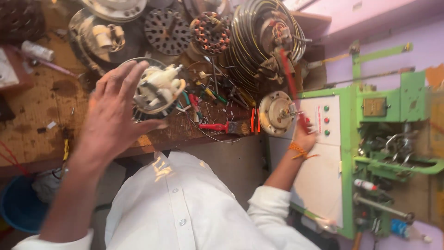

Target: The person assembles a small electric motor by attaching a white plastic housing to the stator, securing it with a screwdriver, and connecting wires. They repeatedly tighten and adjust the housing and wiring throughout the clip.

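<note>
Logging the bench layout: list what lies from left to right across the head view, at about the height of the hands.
Blue bucket → left hand → wound motor core it holds → red-handled brush → round metal motor housing → right hand holding a red tool → green machine.

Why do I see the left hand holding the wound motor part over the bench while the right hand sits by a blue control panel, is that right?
Not quite. The head view shows the right hand by a white control panel in a green frame. The left hand does hold the wound motor part over the bench.
</note>
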